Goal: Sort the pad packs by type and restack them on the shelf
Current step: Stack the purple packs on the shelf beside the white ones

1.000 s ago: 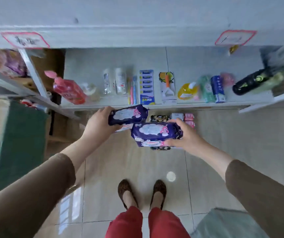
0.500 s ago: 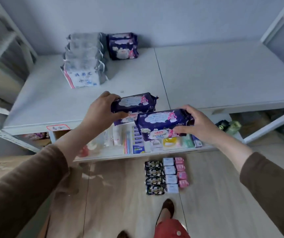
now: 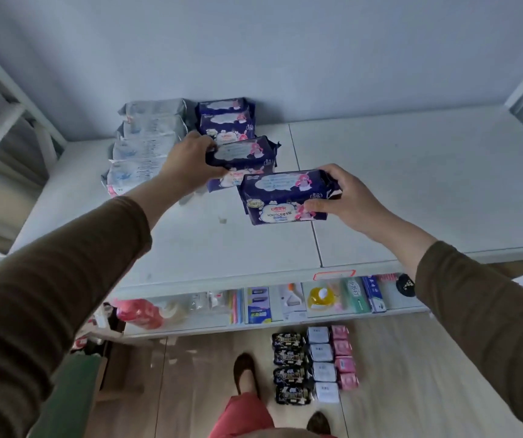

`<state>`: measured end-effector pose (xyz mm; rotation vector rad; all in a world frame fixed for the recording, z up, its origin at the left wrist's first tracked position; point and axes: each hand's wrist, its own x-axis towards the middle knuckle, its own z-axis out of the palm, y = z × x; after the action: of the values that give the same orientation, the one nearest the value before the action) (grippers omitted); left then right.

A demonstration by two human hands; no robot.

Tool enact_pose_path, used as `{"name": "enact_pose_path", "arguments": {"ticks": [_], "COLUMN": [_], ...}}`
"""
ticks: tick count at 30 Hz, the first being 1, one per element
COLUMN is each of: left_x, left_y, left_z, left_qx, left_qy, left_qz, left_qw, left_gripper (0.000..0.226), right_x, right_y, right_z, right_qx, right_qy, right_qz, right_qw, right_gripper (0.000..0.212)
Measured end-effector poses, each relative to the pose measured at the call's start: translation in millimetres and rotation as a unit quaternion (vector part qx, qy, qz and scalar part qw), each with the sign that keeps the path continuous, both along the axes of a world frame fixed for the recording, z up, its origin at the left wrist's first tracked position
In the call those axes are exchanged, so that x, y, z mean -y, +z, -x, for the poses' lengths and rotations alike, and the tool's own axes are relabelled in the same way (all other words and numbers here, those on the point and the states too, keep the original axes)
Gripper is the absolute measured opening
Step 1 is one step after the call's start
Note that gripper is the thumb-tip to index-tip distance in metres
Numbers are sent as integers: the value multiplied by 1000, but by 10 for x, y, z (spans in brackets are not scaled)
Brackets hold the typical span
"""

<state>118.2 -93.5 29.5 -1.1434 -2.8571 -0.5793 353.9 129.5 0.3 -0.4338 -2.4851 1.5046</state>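
My left hand (image 3: 187,159) grips a dark purple pad pack (image 3: 244,151) above the white shelf top (image 3: 411,184), right in front of a small stack of the same purple packs (image 3: 227,120) at the back wall. My right hand (image 3: 345,197) holds a second purple pad pack (image 3: 280,197) by its right end, lower and closer to me. A row of white pad packs (image 3: 146,140) lies to the left of the purple stack. On the floor lie columns of black packs (image 3: 290,368), white packs (image 3: 321,363) and pink packs (image 3: 343,355).
The lower shelf (image 3: 253,324) holds a pink bottle (image 3: 138,312), toothbrushes, a blue card pack, a yellow item and boxed tubes. White shelf frames stand at far left and far right. My feet are on the tiled floor below.
Both hands have risen from floor level to the shelf top with their purple packs. My left hand has carried its pack back toward the purple stack; my view has tilted up.
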Motion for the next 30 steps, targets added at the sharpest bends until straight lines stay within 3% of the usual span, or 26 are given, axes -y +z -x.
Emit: {"name": "enact_pose_path", "arguments": {"ticks": [11,23,30], "left_x": [-490,-557,-295], "left_y": [-271,-410,-285], "left_z": [1309,1718,1632], "left_qx": [10,-68,-27], "left_qy": [-41,-82,-49], "left_qz": [71,152,60], "left_qw": [997,983,997], "left_gripper": [47,60,46], "right_x": [54,108,100], "right_y": [-317,-653,-735], "right_z": [1220,1897,2186], "right_qx": [8,45,59], "right_qy": [-35,-25,-48], "right_qz": [13,22,-35], "right_qw": [999,998,996], "right_gripper": [51,55,54]}}
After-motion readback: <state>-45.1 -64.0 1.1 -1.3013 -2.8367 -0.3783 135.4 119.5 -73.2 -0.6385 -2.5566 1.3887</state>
